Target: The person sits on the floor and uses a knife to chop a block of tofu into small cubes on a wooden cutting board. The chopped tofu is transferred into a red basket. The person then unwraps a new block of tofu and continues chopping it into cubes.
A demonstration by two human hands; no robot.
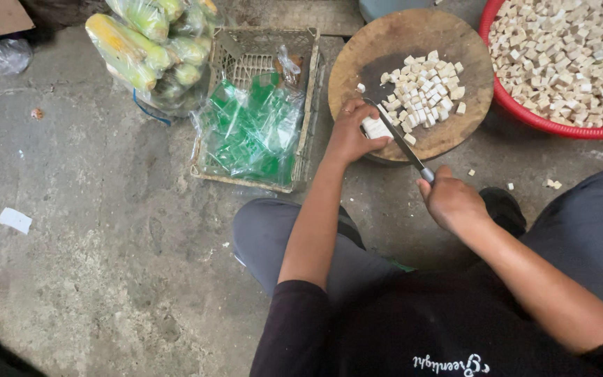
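A round wooden chopping board (pixel 469 52) lies on the concrete floor with a heap of small white cubes (pixel 427 91) on it. My left hand (pixel 349 132) presses a white block (pixel 375 128) down at the board's near edge. My right hand (pixel 449 201) grips the handle of a knife (pixel 400 139), whose blade crosses the white block right beside my left fingers. I sit on the floor with my knees bent on either side.
A red basin (pixel 525 115) full of white cubes stands at the right of the board. A plastic basket (pixel 308 91) holds bags of green packets (pixel 249 132). A bag of corn cobs (pixel 151 49) lies at the back. A few cubes are scattered on the floor.
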